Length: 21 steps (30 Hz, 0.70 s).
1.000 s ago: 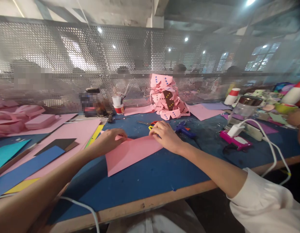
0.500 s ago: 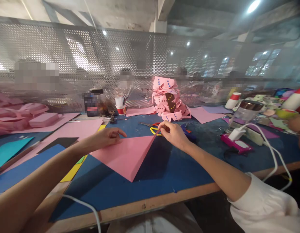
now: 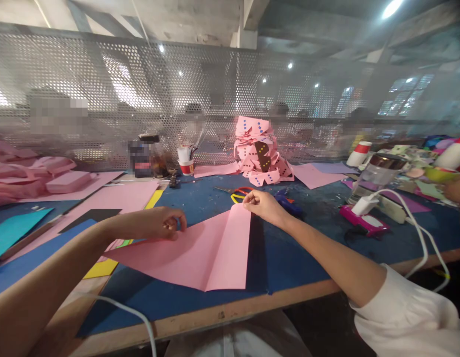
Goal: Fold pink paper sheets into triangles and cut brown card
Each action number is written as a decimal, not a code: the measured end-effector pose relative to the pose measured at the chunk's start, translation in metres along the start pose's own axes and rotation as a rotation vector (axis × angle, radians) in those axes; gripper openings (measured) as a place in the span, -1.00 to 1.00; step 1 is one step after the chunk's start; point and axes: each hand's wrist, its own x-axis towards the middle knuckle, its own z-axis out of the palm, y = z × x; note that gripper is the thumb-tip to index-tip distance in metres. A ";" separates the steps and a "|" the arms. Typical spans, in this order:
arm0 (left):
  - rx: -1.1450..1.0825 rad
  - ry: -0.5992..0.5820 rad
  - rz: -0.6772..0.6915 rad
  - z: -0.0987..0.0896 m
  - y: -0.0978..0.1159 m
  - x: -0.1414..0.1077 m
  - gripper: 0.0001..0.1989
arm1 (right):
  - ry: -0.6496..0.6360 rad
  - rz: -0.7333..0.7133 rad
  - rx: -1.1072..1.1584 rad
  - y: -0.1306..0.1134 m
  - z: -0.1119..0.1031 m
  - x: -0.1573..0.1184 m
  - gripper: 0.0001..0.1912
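Note:
A pink sheet of paper [image 3: 178,258] with a crease toward its right side lies partly raised over the blue table top. My right hand [image 3: 261,206] pinches its upper right corner between thumb and fingers, and the panel right of the crease stands tilted up. My left hand [image 3: 159,223] is at the sheet's upper left edge with fingers curled in; whether anything is between them is hidden. Just beyond my right hand lie scissors with red and yellow handles [image 3: 237,195]. A dark blue object [image 3: 289,202] is beside them, partly covered by my wrist.
Pink cut pieces with dotted patterns [image 3: 258,151] are stacked at the back. Coloured sheets [image 3: 18,228] lie on the left. On the right are a glass jar [image 3: 382,171], a magenta device [image 3: 358,220] and a white cable [image 3: 419,238]. A paper cup [image 3: 186,166] stands near the mesh partition.
The sheet's right panel has opened out and now faces me, and its left edge has swung down and left. My left hand has shifted slightly and its fingers have curled in.

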 end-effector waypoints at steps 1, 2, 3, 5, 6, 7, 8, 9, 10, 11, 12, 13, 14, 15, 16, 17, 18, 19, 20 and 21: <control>0.063 0.004 0.002 0.000 0.000 -0.001 -0.76 | -0.011 0.012 -0.021 0.000 0.001 0.000 -0.87; 0.111 0.005 0.004 0.000 0.001 -0.002 -0.77 | -0.017 0.018 -0.048 -0.001 0.001 -0.001 -0.86; 0.140 -0.001 0.003 0.000 0.002 -0.003 -0.78 | -0.019 0.019 -0.079 -0.002 0.001 -0.002 -0.85; 0.154 -0.017 -0.004 -0.001 0.003 -0.006 -0.77 | -0.013 0.012 -0.143 -0.004 0.001 -0.003 -0.86; 0.149 -0.030 0.000 -0.003 0.003 -0.008 -0.76 | -0.005 0.007 -0.173 -0.004 0.001 -0.003 -0.86; 0.139 -0.045 0.007 -0.004 0.003 -0.010 -0.75 | 0.005 0.003 -0.202 -0.005 0.002 -0.004 -0.86; 0.129 -0.069 0.016 -0.006 0.003 -0.012 -0.74 | 0.013 0.001 -0.229 -0.005 0.002 -0.004 -0.87; 0.119 -0.097 0.022 -0.007 0.003 -0.014 -0.73 | 0.017 0.001 -0.251 -0.004 0.002 -0.004 -0.87; 0.112 -0.127 0.025 -0.009 0.003 -0.015 -0.71 | 0.019 0.001 -0.269 -0.004 0.002 -0.004 -0.87; 0.106 -0.152 0.021 -0.010 0.002 -0.017 -0.68 | 0.019 0.001 -0.284 -0.003 0.003 -0.004 -0.87; 0.102 -0.166 0.011 -0.010 0.002 -0.018 -0.67 | 0.016 0.002 -0.296 -0.002 0.004 -0.004 -0.87; 0.098 -0.173 -0.004 -0.011 0.002 -0.019 -0.66 | 0.014 0.003 -0.305 -0.002 0.004 -0.004 -0.86; 0.099 -0.167 -0.020 -0.011 0.002 -0.019 -0.67 | 0.012 0.005 -0.309 -0.002 0.005 -0.004 -0.86; 0.112 -0.143 -0.038 -0.010 0.003 -0.018 -0.68 | 0.011 0.007 -0.311 -0.002 0.005 -0.004 -0.86; 0.142 -0.103 -0.050 -0.009 0.004 -0.016 -0.70 | 0.008 0.007 -0.310 -0.002 0.006 -0.004 -0.86; 0.183 -0.047 -0.050 -0.008 0.005 -0.013 -0.72 | 0.005 0.007 -0.308 -0.003 0.006 -0.005 -0.86; 0.225 0.018 -0.040 -0.006 0.007 -0.009 -0.73 | 0.001 0.007 -0.307 -0.004 0.006 -0.005 -0.86; 0.264 0.093 -0.015 -0.003 0.009 -0.005 -0.73 | -0.004 0.007 -0.306 -0.005 0.006 -0.006 -0.86; 0.283 0.167 0.020 0.001 0.013 0.000 -0.73 | -0.010 0.007 -0.307 -0.006 0.006 -0.007 -0.85; 0.273 0.233 0.052 0.006 0.017 0.006 -0.71 | -0.017 0.004 -0.309 -0.007 0.006 -0.007 -0.84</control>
